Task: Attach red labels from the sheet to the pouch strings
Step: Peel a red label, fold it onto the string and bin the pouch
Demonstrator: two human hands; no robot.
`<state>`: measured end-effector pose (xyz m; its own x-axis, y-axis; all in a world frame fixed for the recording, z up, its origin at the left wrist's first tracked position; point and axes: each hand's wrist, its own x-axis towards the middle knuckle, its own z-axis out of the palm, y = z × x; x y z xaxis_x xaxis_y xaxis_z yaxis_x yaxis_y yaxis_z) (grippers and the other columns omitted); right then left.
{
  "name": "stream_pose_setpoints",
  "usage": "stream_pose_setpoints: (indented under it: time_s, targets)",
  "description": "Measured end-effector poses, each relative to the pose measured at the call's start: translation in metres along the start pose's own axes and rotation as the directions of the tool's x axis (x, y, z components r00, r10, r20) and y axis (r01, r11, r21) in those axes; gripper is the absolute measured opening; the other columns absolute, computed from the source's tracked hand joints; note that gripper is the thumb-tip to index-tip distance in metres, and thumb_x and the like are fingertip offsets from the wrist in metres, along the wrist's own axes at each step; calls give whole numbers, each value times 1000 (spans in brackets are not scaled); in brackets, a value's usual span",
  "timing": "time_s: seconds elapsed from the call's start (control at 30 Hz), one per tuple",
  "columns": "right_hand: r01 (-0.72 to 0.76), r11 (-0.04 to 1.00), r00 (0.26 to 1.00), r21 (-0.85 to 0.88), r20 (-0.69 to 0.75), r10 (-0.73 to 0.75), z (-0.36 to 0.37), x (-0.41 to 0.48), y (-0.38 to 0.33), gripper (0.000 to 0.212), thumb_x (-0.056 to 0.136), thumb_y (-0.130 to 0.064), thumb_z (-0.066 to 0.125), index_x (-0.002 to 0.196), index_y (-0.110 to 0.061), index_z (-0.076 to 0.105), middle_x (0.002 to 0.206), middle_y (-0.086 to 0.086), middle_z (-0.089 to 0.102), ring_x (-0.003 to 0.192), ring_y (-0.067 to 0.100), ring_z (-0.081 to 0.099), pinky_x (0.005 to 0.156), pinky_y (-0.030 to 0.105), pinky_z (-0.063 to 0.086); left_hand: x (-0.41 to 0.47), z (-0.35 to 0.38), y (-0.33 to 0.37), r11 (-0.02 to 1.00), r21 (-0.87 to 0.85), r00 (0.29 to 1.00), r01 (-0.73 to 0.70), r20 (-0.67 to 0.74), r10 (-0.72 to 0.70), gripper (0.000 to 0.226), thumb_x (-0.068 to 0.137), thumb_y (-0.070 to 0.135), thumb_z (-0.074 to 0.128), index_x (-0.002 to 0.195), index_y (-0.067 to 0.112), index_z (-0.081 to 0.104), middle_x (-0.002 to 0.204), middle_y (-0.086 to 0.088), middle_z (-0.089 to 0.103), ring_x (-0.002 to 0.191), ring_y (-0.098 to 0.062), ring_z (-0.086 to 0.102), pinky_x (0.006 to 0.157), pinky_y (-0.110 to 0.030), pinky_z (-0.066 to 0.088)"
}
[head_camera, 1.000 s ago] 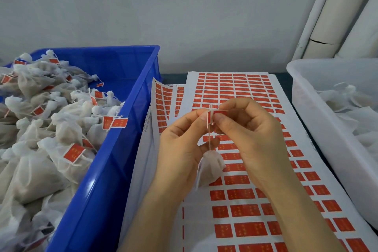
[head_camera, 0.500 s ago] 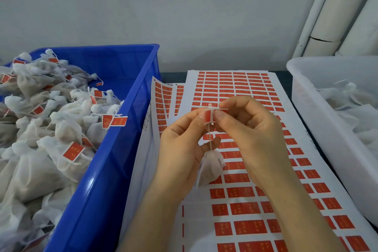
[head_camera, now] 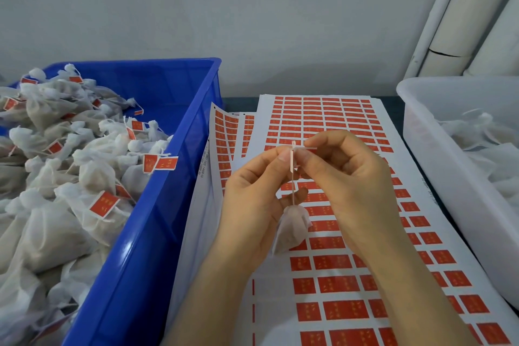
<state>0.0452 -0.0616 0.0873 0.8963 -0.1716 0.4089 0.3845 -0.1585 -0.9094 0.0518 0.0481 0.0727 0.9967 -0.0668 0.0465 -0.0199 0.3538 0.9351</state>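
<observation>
This is a packing workshop: on my left a blue plastic crate [head_camera: 168,205] is heaped with labelled white mesh pouches [head_camera: 56,177], a white tub [head_camera: 438,171] holds unlabelled pouches [head_camera: 488,132], sheets of red labels [head_camera: 323,115] lie spread before me, and pale tubes [head_camera: 460,22] lean against the grey wall [head_camera: 224,8].

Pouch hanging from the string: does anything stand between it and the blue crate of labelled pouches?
No loose thing. The pouch hangs over the label sheet; toward the blue crate lie only the left hand pinching its label and the crate's raised wall, which it would likely have to clear.
</observation>
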Motion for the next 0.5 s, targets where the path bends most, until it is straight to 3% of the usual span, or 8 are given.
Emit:
stream_pose_setpoints:
  time_s: [0.37, 0.5]
  targets:
    - [6, 1000, 999, -25, -47, -7, -1, -1, 4, 10, 78, -31, 69, 84, -33, 61, 84, -26, 66, 79, -7, 63, 58, 3, 45, 0, -1, 3, 998, -61, 1000, 18, 4, -17, 27, 87, 31, 56, 97, 11, 71, 94, -7, 73, 87, -17, 70, 73, -33, 58]
    - [-4, 1000, 997, -8, -78, 3, -1, 0, 5, 11, 77, -30, 70, 84, -31, 62, 84, -25, 66, 78, -7, 64, 58, 3, 45, -1, 3, 2, 999, 35, 999, -31, 34, 30, 44, 61, 50, 66, 93, 19, 71, 93, 1, 74, 89, -16, 71, 69, -28, 58]
